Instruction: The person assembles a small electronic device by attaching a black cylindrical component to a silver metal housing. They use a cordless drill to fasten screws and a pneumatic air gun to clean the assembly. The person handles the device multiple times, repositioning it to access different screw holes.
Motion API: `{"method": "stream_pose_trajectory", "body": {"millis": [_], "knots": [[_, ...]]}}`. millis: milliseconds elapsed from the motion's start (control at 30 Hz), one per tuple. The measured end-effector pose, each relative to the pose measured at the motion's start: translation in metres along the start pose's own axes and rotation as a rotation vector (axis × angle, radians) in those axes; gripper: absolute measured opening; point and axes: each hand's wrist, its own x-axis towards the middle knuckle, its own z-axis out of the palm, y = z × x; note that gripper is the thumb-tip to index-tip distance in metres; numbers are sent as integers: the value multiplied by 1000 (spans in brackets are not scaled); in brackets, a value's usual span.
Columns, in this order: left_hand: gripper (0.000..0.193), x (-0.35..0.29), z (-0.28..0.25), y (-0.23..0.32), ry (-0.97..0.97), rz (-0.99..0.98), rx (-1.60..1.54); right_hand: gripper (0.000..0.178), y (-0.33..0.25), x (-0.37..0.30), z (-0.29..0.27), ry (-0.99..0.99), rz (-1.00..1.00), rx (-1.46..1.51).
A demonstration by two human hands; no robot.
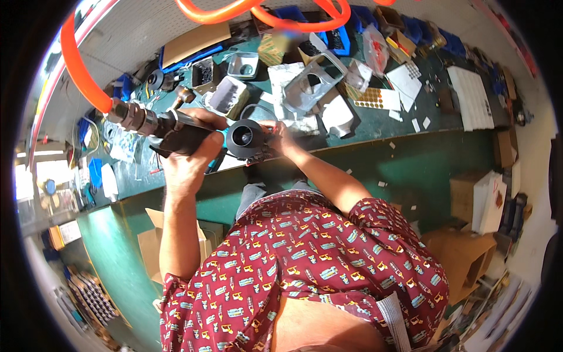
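One black tool point(179, 138) within left hand point(189, 163), wrapped.

Cluttered green tabletop point(431, 121) with blue bins point(347, 46) along its back

White sheet point(390, 100) with brown discs point(369, 98) lies near a clear bag point(374, 53), left of a white panel point(471, 97)

Matt round part point(243, 141), glossy plastic hose point(78, 70), shiny metal fitting point(137, 119)
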Motion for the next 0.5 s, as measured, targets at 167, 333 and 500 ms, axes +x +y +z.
{"method": "stream_pose_trajectory", "body": {"millis": [167,333,500], "knots": [[19,2,-41,-11,112,-58,6,32,0,-5,-5,-21,-27,-105],[23,5,-58,-65,97,-197,64,35,-50,-27,-10,-78,-214,-601],[22,15,-96,-197,10,-266,391,32,-52,-36,-37,77,86,-124]]}}
